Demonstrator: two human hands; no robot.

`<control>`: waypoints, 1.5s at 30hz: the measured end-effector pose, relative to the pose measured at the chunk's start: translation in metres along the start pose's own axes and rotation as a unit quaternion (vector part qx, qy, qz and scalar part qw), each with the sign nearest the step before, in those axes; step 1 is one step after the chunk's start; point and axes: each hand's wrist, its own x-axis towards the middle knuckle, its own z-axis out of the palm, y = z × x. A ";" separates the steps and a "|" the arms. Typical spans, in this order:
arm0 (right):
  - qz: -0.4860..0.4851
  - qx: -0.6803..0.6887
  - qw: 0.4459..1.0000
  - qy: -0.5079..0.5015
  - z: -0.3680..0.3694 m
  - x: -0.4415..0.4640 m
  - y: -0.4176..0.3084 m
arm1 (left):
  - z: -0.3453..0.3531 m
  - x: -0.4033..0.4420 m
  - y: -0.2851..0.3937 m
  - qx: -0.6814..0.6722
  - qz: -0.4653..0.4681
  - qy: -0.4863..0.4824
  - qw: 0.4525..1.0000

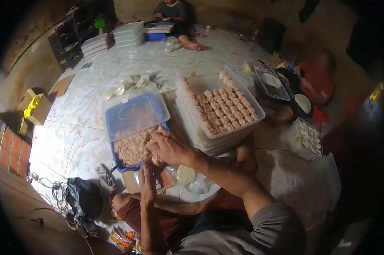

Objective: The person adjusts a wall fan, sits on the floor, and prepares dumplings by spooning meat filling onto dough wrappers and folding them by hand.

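My right hand [170, 148] is bent over the near right corner of a blue tray [116, 158] of pinkish minced filling [134, 146]. Its fingers are closed on a lump of this filling [157, 160]. Just below and to the left, my left hand [147, 180] is raised with its fingers curled upward close to that lump; what lies in its palm is hidden. A translucent lid [134, 109] covers the far part of the tray. Beneath my right forearm, a stack of round pale wrappers [186, 174] sits in a clear plastic bag [200, 185].
Right of the tray, a clear container [260, 117] with rows of filled pieces [226, 110] tops a stack. Plastic packets [134, 83] lie behind. Another person [317, 80] sits at right, and one [172, 15] at the back. A black bag [85, 197] and cables stand at left.
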 end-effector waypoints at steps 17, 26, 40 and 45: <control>0.342 -0.003 0.918 -0.200 -0.147 0.074 0.307 | 0.046 0.019 -0.018 0.081 -0.066 -0.017 0.994; 0.343 -0.115 0.858 -0.365 -0.117 0.064 0.351 | 0.016 0.001 -0.029 0.152 -0.153 0.006 0.976; 0.289 -0.155 0.924 -0.199 -0.108 0.036 0.367 | 0.031 -0.013 -0.019 0.152 -0.089 -0.012 0.984; 0.251 -0.104 0.920 -0.281 -0.136 0.036 0.366 | 0.022 -0.026 -0.024 0.134 -0.081 0.034 0.987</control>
